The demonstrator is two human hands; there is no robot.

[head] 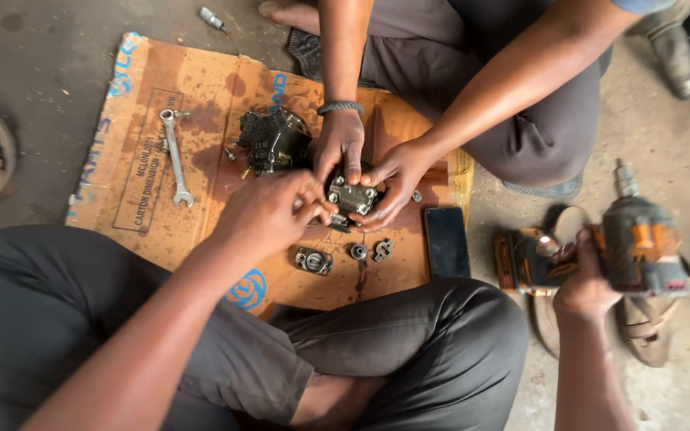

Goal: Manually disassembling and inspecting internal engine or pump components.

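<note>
Floor: grey concrete, stained; an oil-spotted sheet of cardboard (201,104) laid flat on it.

On the cardboard: a combination wrench (175,158) at the far left; a black cast housing (273,141); three small loose fittings (353,255) near the front edge; a dark phone (446,241) at its right edge.

A co-worker's two hands (365,164) (seated opposite) steady a small bolted metal block (352,197) at the middle of the cardboard.

Left hand (269,211): fingers pinched together at the block's left side, seemingly on a small part, too hidden to name.

Right hand (586,283): closed around the grip of an orange-and-black impact driver (628,247), off the cardboard, well apart from the block.
</note>
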